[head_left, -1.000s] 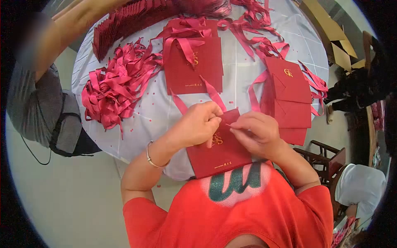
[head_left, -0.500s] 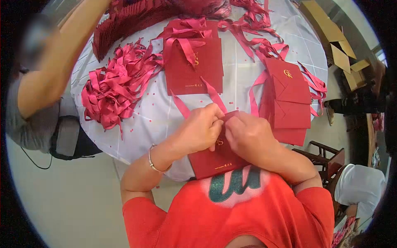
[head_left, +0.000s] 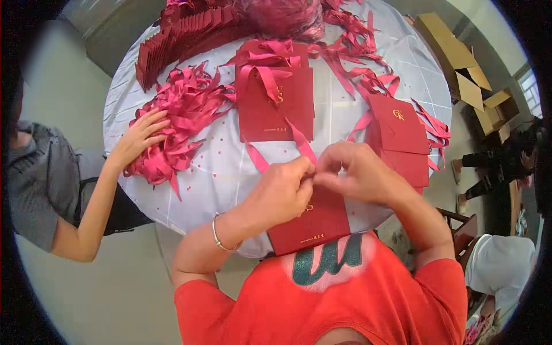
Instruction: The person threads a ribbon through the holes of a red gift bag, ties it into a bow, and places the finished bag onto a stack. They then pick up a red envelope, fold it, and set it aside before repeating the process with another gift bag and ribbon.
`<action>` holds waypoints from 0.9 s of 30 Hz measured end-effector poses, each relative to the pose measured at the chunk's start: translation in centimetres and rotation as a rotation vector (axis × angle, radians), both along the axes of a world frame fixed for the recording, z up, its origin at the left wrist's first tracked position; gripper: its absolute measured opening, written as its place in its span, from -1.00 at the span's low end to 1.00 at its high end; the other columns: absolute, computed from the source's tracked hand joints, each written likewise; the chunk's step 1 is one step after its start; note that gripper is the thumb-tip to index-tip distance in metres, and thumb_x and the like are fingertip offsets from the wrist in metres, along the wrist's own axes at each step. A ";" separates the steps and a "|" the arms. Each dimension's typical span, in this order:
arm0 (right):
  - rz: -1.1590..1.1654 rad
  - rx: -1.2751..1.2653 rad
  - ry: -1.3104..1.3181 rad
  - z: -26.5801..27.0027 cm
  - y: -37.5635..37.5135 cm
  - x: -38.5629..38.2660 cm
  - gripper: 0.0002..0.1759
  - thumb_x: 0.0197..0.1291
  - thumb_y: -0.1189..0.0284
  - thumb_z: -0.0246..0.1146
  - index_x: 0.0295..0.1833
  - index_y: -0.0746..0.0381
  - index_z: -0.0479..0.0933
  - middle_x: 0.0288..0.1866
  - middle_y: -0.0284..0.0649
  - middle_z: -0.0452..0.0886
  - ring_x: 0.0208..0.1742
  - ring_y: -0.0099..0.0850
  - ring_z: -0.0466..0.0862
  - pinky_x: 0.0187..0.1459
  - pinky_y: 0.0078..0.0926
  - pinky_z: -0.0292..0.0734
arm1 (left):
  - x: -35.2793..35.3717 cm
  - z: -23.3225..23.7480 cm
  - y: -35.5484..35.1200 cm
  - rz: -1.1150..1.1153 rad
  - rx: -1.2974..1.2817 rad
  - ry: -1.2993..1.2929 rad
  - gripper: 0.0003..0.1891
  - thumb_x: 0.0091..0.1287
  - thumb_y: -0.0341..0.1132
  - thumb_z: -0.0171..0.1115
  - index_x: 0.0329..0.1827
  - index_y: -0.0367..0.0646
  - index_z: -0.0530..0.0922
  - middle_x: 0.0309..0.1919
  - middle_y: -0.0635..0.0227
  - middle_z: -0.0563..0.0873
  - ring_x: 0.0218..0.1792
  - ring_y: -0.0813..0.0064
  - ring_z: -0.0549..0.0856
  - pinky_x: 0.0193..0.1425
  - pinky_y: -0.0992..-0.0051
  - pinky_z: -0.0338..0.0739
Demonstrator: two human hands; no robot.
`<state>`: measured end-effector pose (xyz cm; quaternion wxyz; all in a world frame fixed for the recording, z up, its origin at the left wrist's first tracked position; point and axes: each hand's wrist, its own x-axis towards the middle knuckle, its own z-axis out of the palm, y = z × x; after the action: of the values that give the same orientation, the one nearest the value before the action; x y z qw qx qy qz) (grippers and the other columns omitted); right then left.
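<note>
A dark red paper bag with gold print lies flat at the table's near edge, against the red shirt. My left hand is closed over its upper part, fingers pinched where a pink ribbon runs down into them. Thumb and fingertips of my right hand press together against the left fingertips; what they pinch is hidden. Just beyond both hands, more red bags lie stacked with ribbon handles. Further red bags overlap on the right.
A heap of pink ribbons covers the left side, with another person's hand on it. Rows of red bags and a plastic-wrapped bundle stand at the back. Open cardboard boxes sit on the floor to the right.
My right hand has lifted off the bag's top, its fingers now pinching beside the left fingertips. The other person's arm has drawn back and that hand now rests on the ribbon heap.
</note>
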<state>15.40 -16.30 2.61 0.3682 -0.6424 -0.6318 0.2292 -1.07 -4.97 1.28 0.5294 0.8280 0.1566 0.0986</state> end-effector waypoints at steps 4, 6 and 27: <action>-0.037 -0.340 0.247 1.8 2.2 1.7 -0.78 0.07 0.40 0.34 -0.27 0.37 0.61 -0.35 -0.09 0.70 -0.29 -0.35 0.71 -0.24 -0.32 0.57 | 0.1 -2.2 -0.6 0.067 0.332 -0.232 -0.87 0.24 -0.50 0.25 -0.19 -0.31 0.51 -0.58 0.16 0.63 -0.59 0.49 0.69 -0.54 0.44 0.51; 0.255 -0.554 0.079 3.2 3.6 2.1 -0.78 0.17 0.47 0.26 -0.10 0.34 0.55 -0.36 -0.20 0.70 -0.45 -0.52 0.64 -0.41 -0.54 0.53 | 0.1 -2.2 -1.2 0.093 0.340 -0.287 -0.83 0.19 -0.50 0.31 -0.21 -0.31 0.51 -0.60 0.15 0.61 -0.59 0.53 0.67 -0.55 0.48 0.49; -0.142 0.059 0.081 -3.5 8.6 4.2 -0.84 0.08 0.58 0.36 -0.26 0.31 0.50 -0.45 -0.27 0.61 -0.35 -0.53 0.61 -0.27 -0.50 0.53 | 0.3 -2.3 -1.4 0.026 0.035 -0.080 -0.84 0.21 -0.51 0.27 -0.25 -0.31 0.44 -0.55 0.26 0.63 -0.54 0.61 0.62 -0.51 0.50 0.49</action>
<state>19.64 -7.75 -0.91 0.4275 -0.6647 -0.5756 0.2099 -0.79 -6.33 -1.06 0.5195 0.8303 0.1443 0.1410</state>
